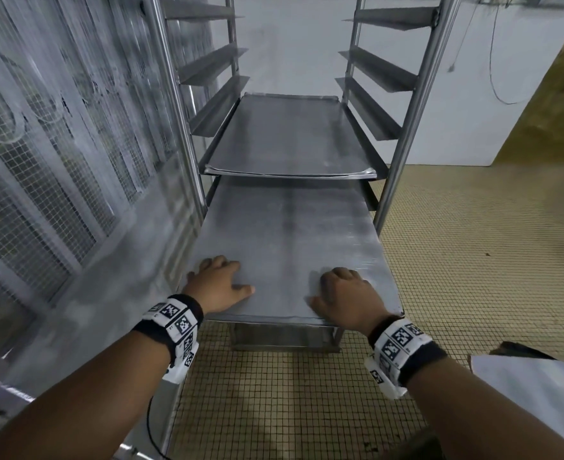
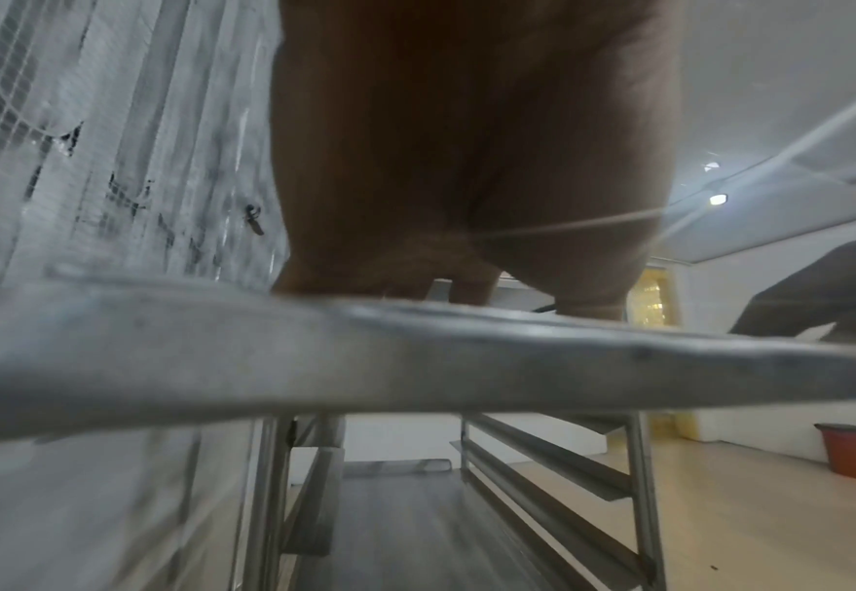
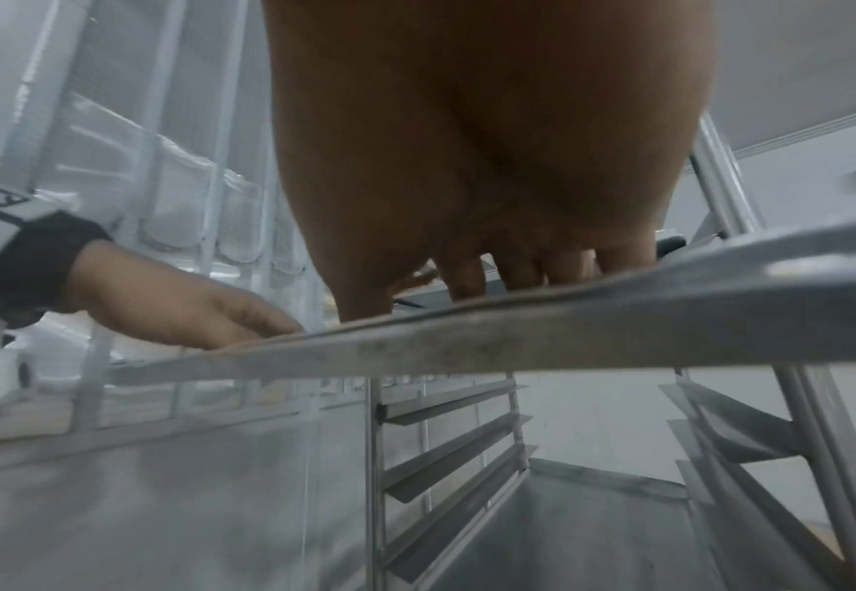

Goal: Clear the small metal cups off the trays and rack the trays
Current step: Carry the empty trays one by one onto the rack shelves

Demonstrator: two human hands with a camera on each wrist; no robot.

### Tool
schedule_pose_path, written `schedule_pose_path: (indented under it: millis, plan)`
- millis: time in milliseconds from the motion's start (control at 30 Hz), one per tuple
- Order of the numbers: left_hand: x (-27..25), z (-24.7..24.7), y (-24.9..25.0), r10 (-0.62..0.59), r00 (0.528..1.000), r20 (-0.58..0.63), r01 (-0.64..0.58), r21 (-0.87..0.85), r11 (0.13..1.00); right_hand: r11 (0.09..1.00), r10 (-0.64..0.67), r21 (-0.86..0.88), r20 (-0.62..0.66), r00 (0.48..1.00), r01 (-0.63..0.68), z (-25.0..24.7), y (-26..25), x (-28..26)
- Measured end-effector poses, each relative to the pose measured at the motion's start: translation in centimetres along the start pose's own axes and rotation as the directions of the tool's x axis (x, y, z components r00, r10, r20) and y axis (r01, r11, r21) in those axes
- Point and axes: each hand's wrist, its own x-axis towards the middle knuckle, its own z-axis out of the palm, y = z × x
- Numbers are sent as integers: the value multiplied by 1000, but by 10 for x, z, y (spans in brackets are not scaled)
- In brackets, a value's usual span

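A bare metal tray (image 1: 287, 234) sticks halfway out of the steel rack (image 1: 406, 127), lying under another tray (image 1: 290, 137) that sits fully on its rails. My left hand (image 1: 219, 280) rests on the near left of the tray, thumb spread over its top. My right hand (image 1: 343, 293) presses on the near right with bent fingers. The wrist views show both palms, the left hand (image 2: 466, 160) and the right hand (image 3: 491, 140), above the tray's front rim (image 2: 415, 360) (image 3: 516, 336), with fingertips on top. A lower tray (image 3: 592, 520) lies in the rack below. No cups are in view.
A wire-mesh wall (image 1: 41, 161) runs close along the left of the rack. Empty angled rails (image 1: 373, 68) line the rack above the trays. Small-tiled floor (image 1: 473, 244) spreads to the right. A red bin (image 2: 853, 452) stands by the far wall.
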Motion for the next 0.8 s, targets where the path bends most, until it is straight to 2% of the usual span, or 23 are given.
schedule_pose_path:
  millis: [233,500,667,800]
  plan:
    - [-29,11,33,239,965,109,-243,19,970,996,-60,71,2,998,60,12,-22,-23]
    - [-23,13,33,246,960,136,-249,10,968,994,-108,36,75,991,105,15,-26,-20]
    - [-15,7,32,297,954,53,-298,25,954,994,-107,12,51,993,106,11,-22,-4]
    - [-2,13,26,317,945,-82,-313,49,948,996,-21,80,-82,996,28,12,-22,8]
